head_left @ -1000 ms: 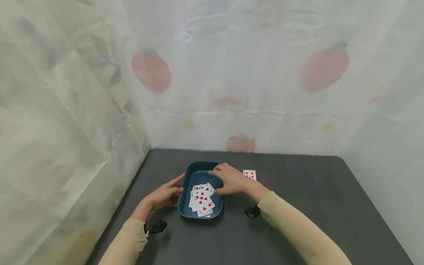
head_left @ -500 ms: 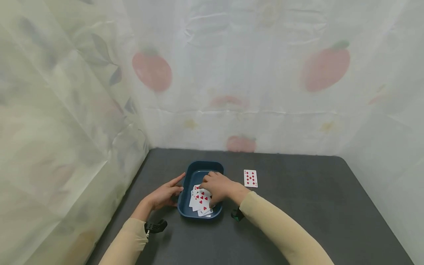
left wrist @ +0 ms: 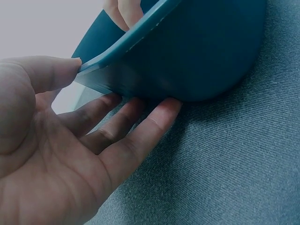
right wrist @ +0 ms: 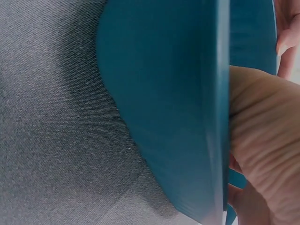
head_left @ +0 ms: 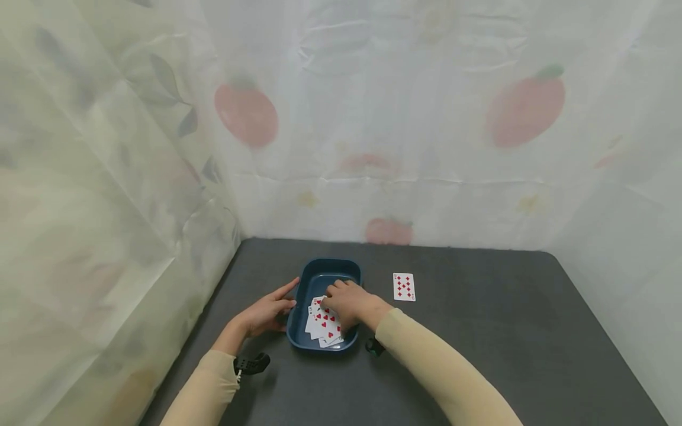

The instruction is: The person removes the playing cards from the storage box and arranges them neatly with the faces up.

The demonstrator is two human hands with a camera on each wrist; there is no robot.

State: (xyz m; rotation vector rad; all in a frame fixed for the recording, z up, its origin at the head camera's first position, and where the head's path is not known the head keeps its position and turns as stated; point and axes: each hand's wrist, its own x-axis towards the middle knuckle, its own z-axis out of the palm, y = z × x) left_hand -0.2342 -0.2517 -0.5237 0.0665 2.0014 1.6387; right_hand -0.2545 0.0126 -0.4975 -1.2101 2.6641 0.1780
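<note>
Inside the deep blue, round-cornered tray [head_left: 318, 284], down in its near half, lies a loose pile of white playing cards [head_left: 321, 324], overlapping and face up, red hearts showing on the uppermost one! And down over the pile's right side goes the right hand [head_left: 351, 305], wrist across the tray's right rim, fingers bent towards the cards. Pinching one? Can't tell: from above the back of the hand covers the fingertips, and from the right wrist the tray's wall hides most of them.

Over at the tray's left side, it's the left hand [head_left: 266, 313], spread open, nothing gripped, fingers reaching to the outer wall low down while the thumb tip meets the rim. Lovely view of that from the left wrist!

Just right of the tray and apart from it, level with its far half, one white card with red diamonds [head_left: 404, 287] lies face up. Under it all stretches the dark grey, fabric-textured surface [head_left: 490, 331], tray and lone card both resting on it. Nearer the person than the tray come two pale yellow sleeves [head_left: 442, 373], and beyond the tray hangs a translucent white sheet [head_left: 399, 130] printed with faded red fruit.
</note>
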